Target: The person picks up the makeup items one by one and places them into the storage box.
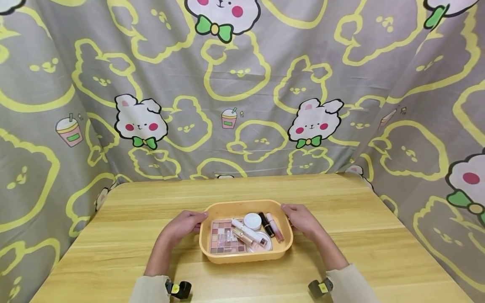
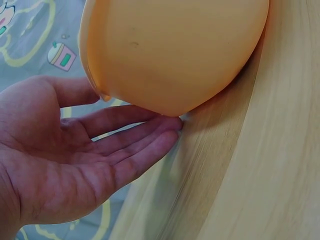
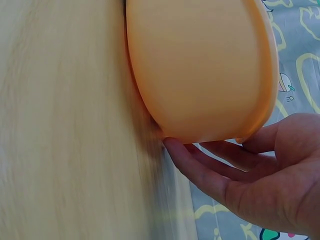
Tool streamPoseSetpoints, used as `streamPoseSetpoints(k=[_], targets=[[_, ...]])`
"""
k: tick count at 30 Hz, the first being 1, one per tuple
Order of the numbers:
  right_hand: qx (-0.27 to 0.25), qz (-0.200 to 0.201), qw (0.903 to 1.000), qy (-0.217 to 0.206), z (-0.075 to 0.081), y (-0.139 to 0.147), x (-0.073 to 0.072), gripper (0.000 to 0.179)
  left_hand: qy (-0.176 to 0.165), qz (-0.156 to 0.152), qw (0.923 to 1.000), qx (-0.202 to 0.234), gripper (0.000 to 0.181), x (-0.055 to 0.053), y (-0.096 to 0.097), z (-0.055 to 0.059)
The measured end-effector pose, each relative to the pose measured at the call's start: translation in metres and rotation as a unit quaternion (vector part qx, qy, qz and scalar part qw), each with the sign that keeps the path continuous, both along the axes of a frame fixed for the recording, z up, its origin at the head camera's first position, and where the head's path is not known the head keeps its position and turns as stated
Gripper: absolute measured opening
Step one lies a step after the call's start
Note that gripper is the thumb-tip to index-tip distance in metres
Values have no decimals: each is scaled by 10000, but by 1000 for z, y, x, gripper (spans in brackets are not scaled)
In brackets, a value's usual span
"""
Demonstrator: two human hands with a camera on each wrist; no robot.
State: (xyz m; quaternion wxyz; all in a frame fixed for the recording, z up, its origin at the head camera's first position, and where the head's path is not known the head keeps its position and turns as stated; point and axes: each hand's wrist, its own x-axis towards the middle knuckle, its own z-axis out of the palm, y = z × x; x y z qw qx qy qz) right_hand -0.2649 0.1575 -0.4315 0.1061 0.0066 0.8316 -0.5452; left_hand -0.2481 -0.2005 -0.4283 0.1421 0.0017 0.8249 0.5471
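Observation:
A shallow orange plastic basket (image 1: 246,257) stands on the table in front of me. My left hand (image 1: 184,225) holds its left end, thumb at the rim and fingers against the lower side, as the left wrist view shows. At the right end my right hand (image 1: 302,219) grips the same way, its fingertips low at the basket's base. Inside lie an eyeshadow palette (image 1: 219,244), a white round jar (image 1: 252,221), a black tube (image 1: 267,225) and a pink lip gloss tube (image 1: 275,229). A white tube (image 1: 248,230) and a gold-banded tube (image 1: 243,237) partly cover a round clear-edged case (image 1: 267,244).
The wooden table (image 1: 144,198) extends around the basket on all sides. A grey curtain (image 1: 182,164) with yellow outlines and cartoon rabbits hangs behind the table and along both sides. Black wrist cameras (image 1: 184,290) sit at both sleeve cuffs.

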Motion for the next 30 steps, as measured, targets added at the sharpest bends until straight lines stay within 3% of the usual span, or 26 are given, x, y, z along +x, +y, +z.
streamPoseSetpoints(k=[12, 22, 27, 30], targets=[[-46, 62, 10000, -8, 0, 5, 0, 48, 88, -183, 9994, 266, 51, -1, 5, 1], [-57, 67, 10000, 20, -2, 8, -2, 48, -28, -108, 9996, 244, 55, -3, 7, 0], [296, -49, 9989, 347, 1, 8, -1, 42, -72, -186, 9996, 181, 60, -2, 5, 2], [720, -265, 9941, 768, 5, 7, -2, 37, 30, -30, 9998, 172, 59, -1, 4, 3]])
